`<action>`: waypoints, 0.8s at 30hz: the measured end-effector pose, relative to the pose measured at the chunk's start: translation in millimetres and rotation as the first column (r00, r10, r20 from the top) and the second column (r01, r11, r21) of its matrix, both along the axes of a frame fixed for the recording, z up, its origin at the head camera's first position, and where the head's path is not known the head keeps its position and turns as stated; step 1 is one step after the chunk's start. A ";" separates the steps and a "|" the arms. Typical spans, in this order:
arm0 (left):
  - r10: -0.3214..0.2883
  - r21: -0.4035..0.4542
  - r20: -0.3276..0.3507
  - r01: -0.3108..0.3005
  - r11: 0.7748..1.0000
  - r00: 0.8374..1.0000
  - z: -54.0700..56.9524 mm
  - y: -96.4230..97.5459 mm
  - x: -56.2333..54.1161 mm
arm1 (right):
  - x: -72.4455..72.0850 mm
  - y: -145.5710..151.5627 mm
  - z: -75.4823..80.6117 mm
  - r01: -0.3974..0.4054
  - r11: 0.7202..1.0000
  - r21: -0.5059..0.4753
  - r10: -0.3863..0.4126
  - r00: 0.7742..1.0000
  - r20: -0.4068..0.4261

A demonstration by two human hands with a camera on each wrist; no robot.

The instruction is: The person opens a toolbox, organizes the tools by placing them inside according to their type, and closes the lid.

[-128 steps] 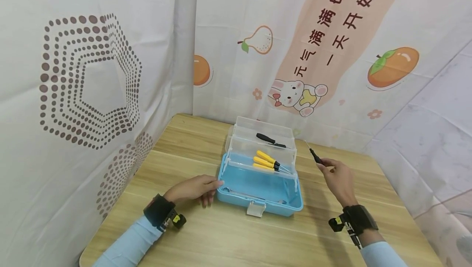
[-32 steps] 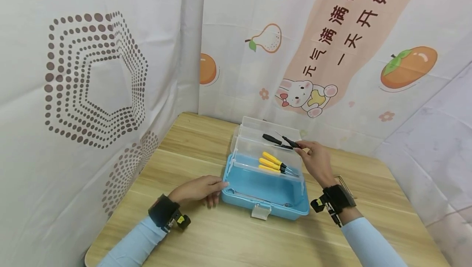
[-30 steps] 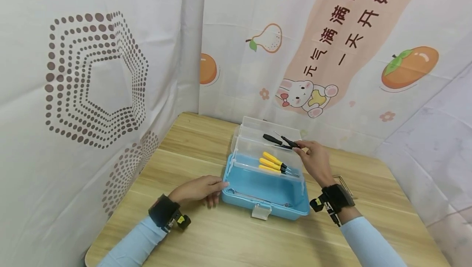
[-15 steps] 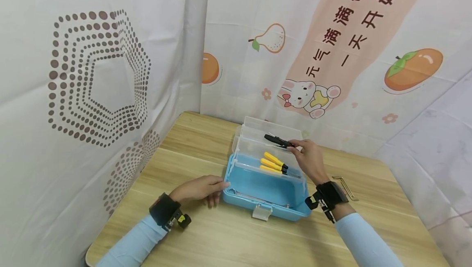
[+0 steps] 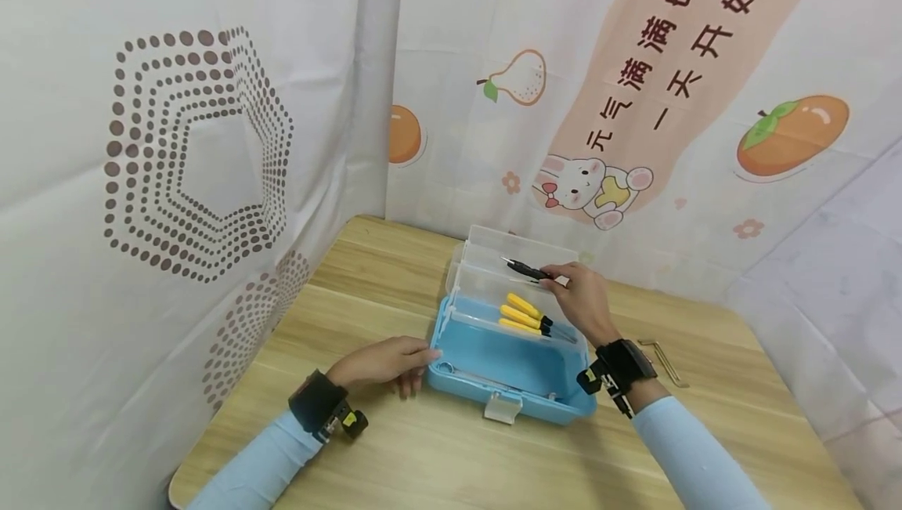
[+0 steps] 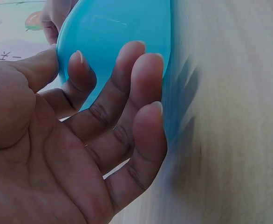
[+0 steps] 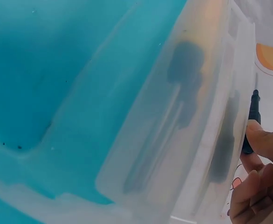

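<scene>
The blue toolbox stands with its translucent trays raised in tiers. My left hand rests its thumb on the left rim; the other fingers bend loosely beside the outer wall. Above the top tray my right hand pinches a black-handled screwdriver by its handle end, its thin tip pointing left. Another dark handle shows through the tray wall in the right wrist view. Three yellow-handled screwdrivers lie in the lower tray. A wrench lies along the front of the base.
Brass-coloured hex keys lie on the wooden table, right of the toolbox. A white latch hangs open at the toolbox front. Printed curtains close in the table's back and sides.
My right hand has brought the black-handled screwdriver leftward from beside the toolbox to over the top tray, lowering it lately. The hex keys have come into sight. My left hand stays at the rim.
</scene>
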State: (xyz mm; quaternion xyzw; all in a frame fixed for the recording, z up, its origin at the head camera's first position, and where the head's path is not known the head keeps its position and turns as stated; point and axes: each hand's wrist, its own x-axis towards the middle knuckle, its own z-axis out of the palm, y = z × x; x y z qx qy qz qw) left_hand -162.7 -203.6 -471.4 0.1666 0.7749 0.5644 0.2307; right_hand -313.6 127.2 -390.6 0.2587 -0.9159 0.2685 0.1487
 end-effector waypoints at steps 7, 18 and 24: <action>-0.006 0.000 0.022 0.006 1.000 1.000 -1.8 5.3 -0.7 | 2.0 0.6 -3.7 0.015 1.000 0.007 -0.016 1.000 0.027; -0.023 0.018 0.002 0.023 1.000 1.000 -5.3 1.7 -1.4 | 8.9 38.0 -10.1 0.070 0.997 -0.038 -0.067 0.995 0.070; -0.029 0.021 -0.011 0.030 0.999 1.000 -2.0 -1.5 -2.0 | 13.4 112.5 -19.0 0.280 0.956 -0.085 -0.275 0.960 0.059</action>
